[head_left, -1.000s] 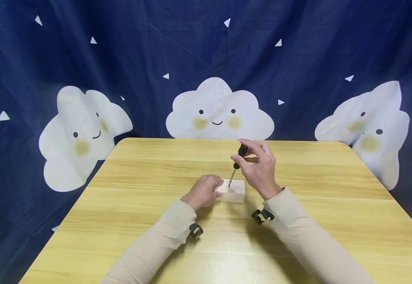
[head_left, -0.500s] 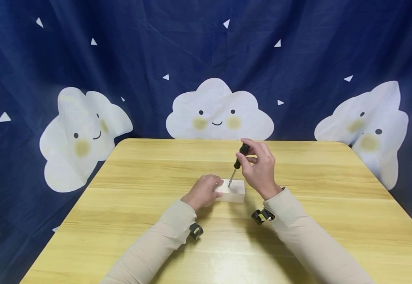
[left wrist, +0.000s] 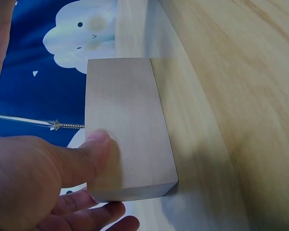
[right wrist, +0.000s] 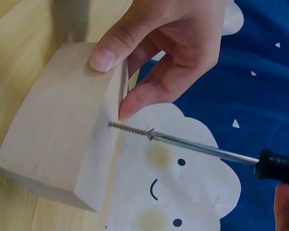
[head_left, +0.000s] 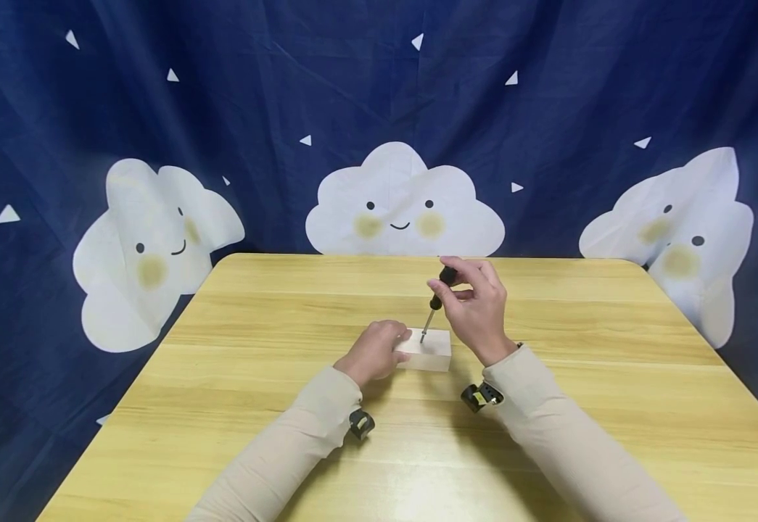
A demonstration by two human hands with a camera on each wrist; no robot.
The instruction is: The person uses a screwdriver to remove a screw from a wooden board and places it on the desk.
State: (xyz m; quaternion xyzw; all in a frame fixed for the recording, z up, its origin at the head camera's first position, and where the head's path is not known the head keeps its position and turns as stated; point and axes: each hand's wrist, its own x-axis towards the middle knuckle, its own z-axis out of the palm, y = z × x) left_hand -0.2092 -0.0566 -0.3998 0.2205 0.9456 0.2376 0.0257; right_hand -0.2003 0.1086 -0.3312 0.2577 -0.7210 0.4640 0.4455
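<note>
Right hand (head_left: 481, 308) grips screwdriver (head_left: 436, 301) (tilted); left hand (head_left: 373, 352), block (head_left: 432, 355).

The left hand (right wrist: 171, 53) grips a pale block (right wrist: 58, 120). A screw (right wrist: 130, 129) (thread largely bare) bridges it and a screwdriver (right wrist: 226, 154), whose handle (right wrist: 279, 167) touches the right hand (right wrist: 285, 209).

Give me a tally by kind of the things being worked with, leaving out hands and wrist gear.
Wooden block: 1, held by the left hand
Screwdriver: 1, held by the right hand
Screw: 1, between the two
Total: 3
</note>
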